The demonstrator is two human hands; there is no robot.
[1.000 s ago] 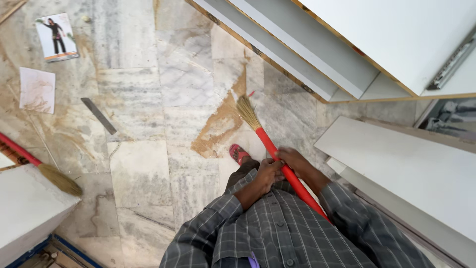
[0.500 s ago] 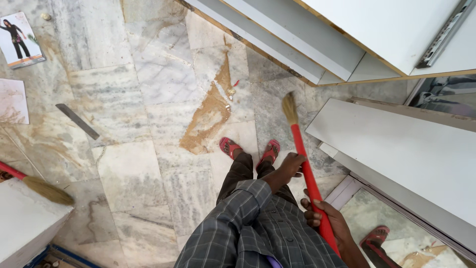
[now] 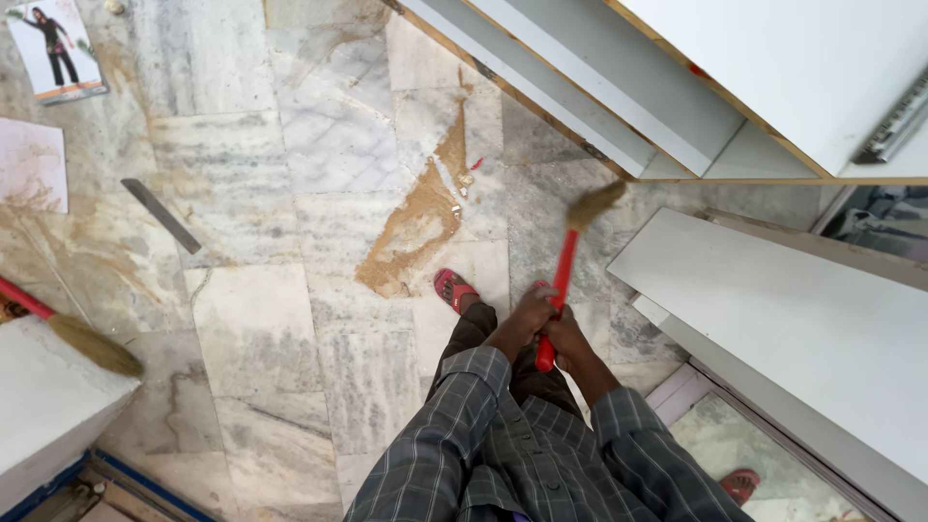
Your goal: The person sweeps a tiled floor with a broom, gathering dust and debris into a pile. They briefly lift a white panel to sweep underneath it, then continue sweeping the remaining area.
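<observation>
I grip a broom by its red handle with both hands. My left hand sits higher on the handle and my right hand just below it. The straw bristle head points away from me, near the foot of the white shelving. A pile of brown sawdust lies on the marble floor to the left of the bristles. My foot in a red sandal stands beside the pile.
White boards lie to my right. A second broom rests at the left by a white block. A flat metal strip, a printed picture and a sheet of paper lie on the floor.
The broom head has swung from the sawdust pile toward the right, up near the shelving, and both hands have come together again on the handle in front of me.
</observation>
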